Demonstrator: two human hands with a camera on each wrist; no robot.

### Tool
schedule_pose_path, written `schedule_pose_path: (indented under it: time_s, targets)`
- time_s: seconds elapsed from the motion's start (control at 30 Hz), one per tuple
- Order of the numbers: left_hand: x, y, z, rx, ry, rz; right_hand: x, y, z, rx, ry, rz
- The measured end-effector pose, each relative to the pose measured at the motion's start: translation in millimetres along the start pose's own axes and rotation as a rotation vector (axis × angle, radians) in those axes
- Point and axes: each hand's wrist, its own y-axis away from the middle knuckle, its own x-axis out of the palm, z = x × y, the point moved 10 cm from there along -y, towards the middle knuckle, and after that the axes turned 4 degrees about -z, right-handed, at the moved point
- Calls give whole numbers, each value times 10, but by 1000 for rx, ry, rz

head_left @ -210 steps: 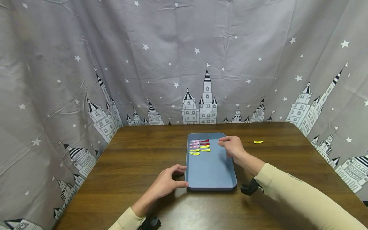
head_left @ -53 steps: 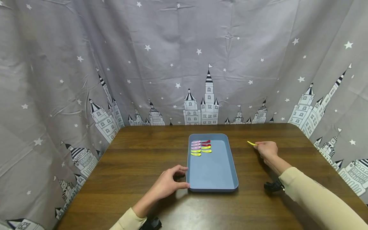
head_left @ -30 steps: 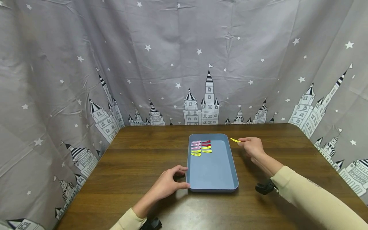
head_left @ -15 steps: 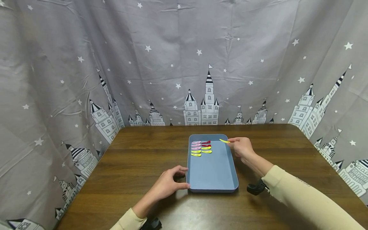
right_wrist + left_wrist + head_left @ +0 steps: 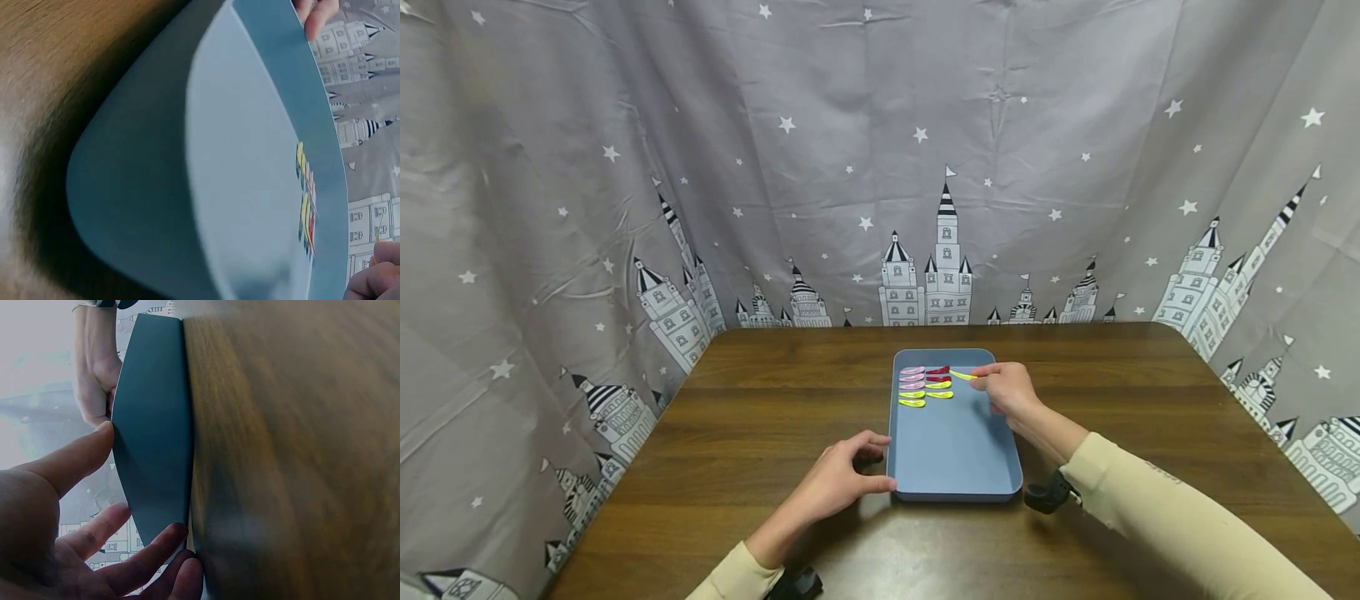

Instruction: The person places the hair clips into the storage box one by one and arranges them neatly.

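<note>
My right hand [image 5: 1009,392] pinches a yellow snap hair clip [image 5: 962,375] between thumb and fingertips, over the far part of the blue-grey tray [image 5: 955,450]. The clip's free end points left, right beside the red hair clips [image 5: 937,370]. Pink hair clips [image 5: 912,377] and more yellow hair clips [image 5: 912,403] lie with them in two columns at the tray's far left. My left hand [image 5: 838,475] rests against the tray's near left side. In the left wrist view its thumb [image 5: 81,456] touches the rim, with the other fingers spread along the outer wall.
The tray stands on a brown wooden table [image 5: 760,392], with table surface on both sides of it. Behind the table hangs a grey curtain [image 5: 820,150] printed with castles and stars. A dark wrist device [image 5: 1048,493] sits below my right sleeve.
The yellow hair clip lay on the table right of the tray; my right hand picked it up and carried it left over the tray. My left hand stayed in place.
</note>
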Motion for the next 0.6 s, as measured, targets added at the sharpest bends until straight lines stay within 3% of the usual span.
schedule_pose_path:
  time_s: [0.3,0.6]
  targets:
    - [-4,2,2,-5,-6,-1,179,4,-14,3,-19,19]
    - [-17,23,-25,2,-20,-15,337,-30,-82,-6,30,12]
